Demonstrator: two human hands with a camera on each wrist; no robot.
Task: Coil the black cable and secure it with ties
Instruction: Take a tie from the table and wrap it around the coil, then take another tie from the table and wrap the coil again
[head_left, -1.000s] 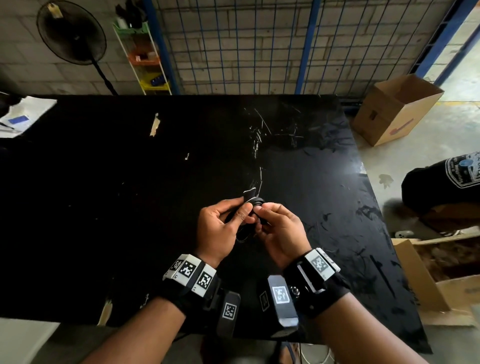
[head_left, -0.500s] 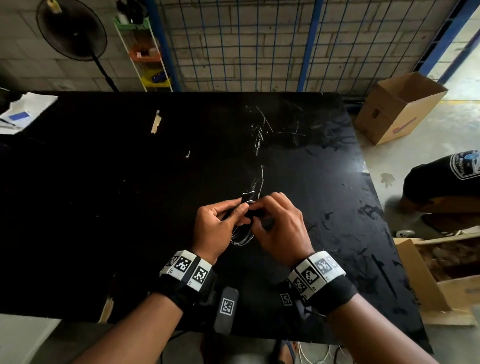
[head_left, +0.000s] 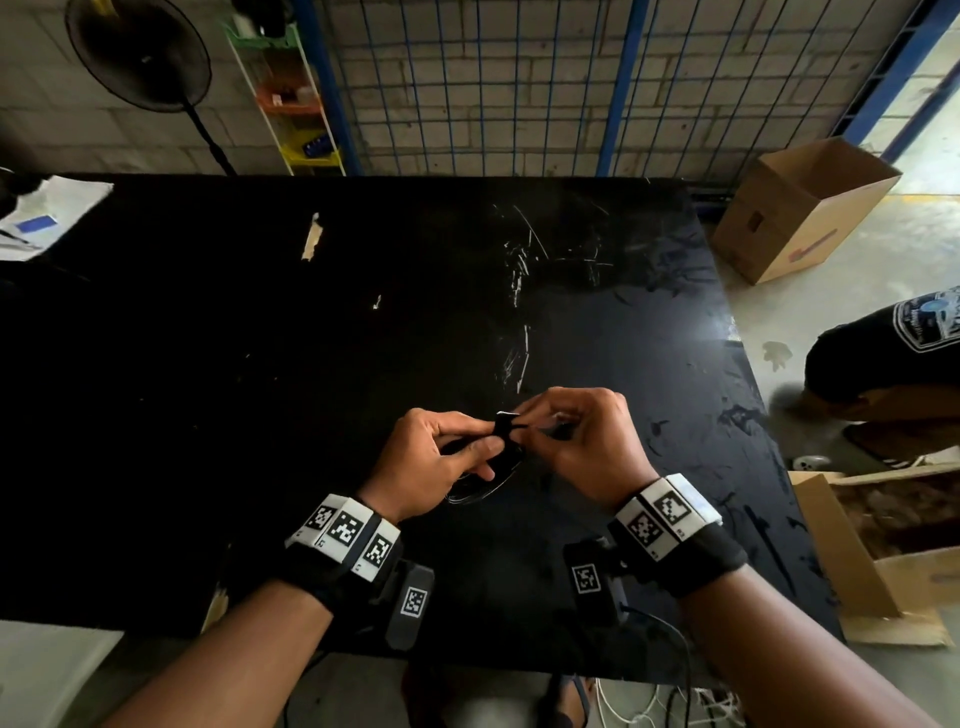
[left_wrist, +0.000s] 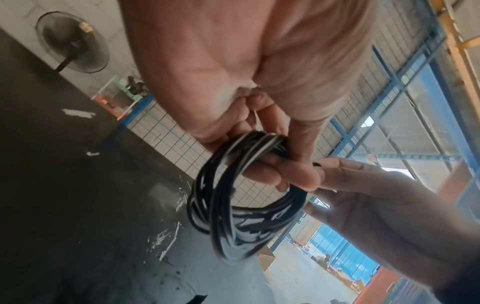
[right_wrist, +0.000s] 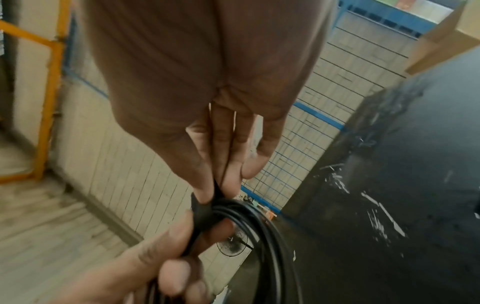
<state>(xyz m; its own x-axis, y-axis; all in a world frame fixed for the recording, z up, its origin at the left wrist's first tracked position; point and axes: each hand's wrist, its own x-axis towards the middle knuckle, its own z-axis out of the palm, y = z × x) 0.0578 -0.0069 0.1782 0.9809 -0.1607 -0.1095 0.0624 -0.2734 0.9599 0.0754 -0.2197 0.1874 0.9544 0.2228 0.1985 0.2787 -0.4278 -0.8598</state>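
Above the black bench (head_left: 260, 364), the coiled thin black cable (left_wrist: 241, 205) is gripped by the left hand (head_left: 431, 457). A black strap-like tie (right_wrist: 201, 207), apparently half wrapped, is pinched by the right hand (head_left: 582, 441); tightening seems required next.

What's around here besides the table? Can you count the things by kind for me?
Coiled black cable, held by the left hand and right hand: 1
Black tie round the coil: 1
Cardboard boxes: 2
Standing fan: 1
Shelf rack: 1
Total: 6
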